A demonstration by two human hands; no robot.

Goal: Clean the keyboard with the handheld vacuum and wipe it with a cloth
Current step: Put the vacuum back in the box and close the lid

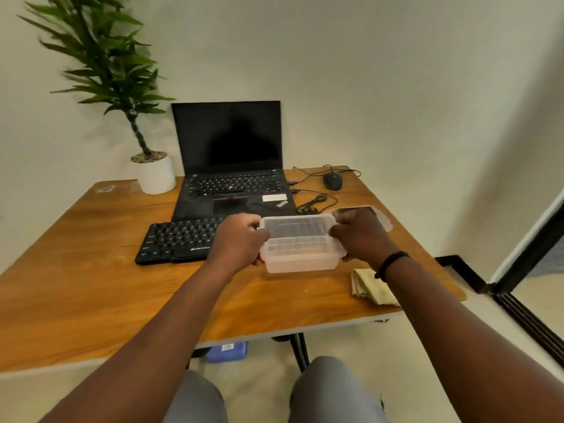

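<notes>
A black keyboard point(177, 241) lies on the wooden table point(91, 270) in front of the laptop. I hold a clear plastic container point(300, 244) above the keyboard's right end. My left hand point(238, 239) grips its left side and my right hand point(361, 236) grips its right side. The container hides the right part of the keyboard. A folded yellowish cloth point(370, 286) rests on the table to the right, partly under my right forearm. No handheld vacuum shows in view.
An open black laptop point(232, 166) stands behind the keyboard. A potted plant point(152, 172) is at the back left, a mouse point(332, 181) and cables at the back right. A clear lid point(381, 216) lies behind my right hand. A blue box point(227, 351) sits under the table.
</notes>
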